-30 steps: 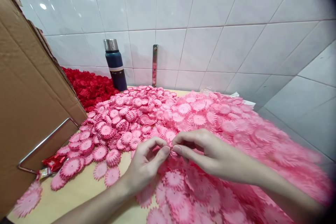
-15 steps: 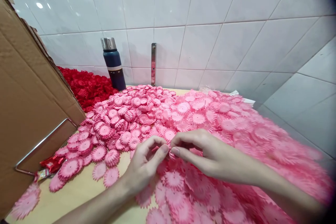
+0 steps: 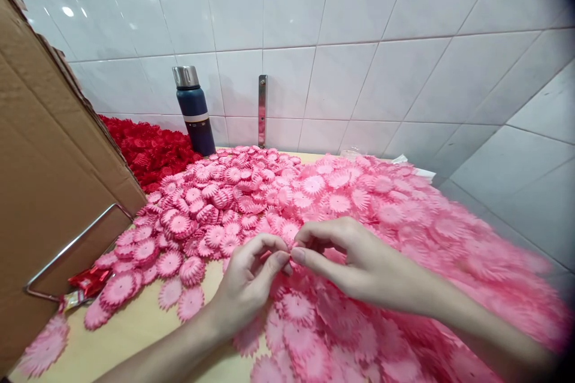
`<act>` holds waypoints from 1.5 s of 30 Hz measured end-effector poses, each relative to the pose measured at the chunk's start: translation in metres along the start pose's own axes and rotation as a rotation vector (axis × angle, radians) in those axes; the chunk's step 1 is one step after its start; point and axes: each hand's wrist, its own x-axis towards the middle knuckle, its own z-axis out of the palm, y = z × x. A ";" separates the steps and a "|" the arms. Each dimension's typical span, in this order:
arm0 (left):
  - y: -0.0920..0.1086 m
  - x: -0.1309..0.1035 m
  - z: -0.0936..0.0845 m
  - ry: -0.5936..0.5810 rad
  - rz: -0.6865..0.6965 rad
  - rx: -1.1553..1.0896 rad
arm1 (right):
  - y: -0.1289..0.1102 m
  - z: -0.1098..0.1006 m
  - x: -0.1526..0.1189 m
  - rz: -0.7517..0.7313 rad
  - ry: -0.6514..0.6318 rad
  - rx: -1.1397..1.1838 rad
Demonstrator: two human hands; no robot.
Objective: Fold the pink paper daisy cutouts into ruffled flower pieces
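Note:
Over a large heap of pink scalloped discs [image 3: 340, 202], my left hand [image 3: 254, 275] and my right hand [image 3: 345, 257] meet fingertip to fingertip near the middle of the view. Each has its thumb and forefinger pinched together. A small bit of pink shows between the fingertips, mostly hidden, and it blends with the discs behind. Smaller, darker-edged pink discs [image 3: 179, 223] lie in a pile left of my hands, some of them loose on the pale tabletop [image 3: 148, 335].
A blue bottle [image 3: 196, 119] with a steel cap stands at the back, beside a red pile [image 3: 150, 146]. Cardboard [image 3: 58, 161] rises at the left, with a bent metal rod [image 3: 72, 245] and a red wrapper [image 3: 90, 279] near it. A tiled wall [image 3: 350, 84] closes off the back.
The fingertips of both hands have shifted slightly closer together, and the fingers of my right hand have risen a little. The piles have not visibly moved.

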 end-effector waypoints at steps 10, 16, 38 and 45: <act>0.004 -0.001 -0.002 -0.009 -0.037 0.007 | 0.020 -0.026 0.003 0.124 0.199 0.269; -0.003 -0.001 -0.005 0.008 0.001 0.036 | 0.026 -0.045 -0.003 0.111 0.410 0.116; 0.001 0.002 -0.001 0.041 0.018 0.065 | 0.007 -0.004 -0.004 -0.066 -0.055 -0.026; -0.001 0.001 0.002 0.040 0.012 0.024 | 0.007 -0.006 -0.002 -0.035 -0.065 0.045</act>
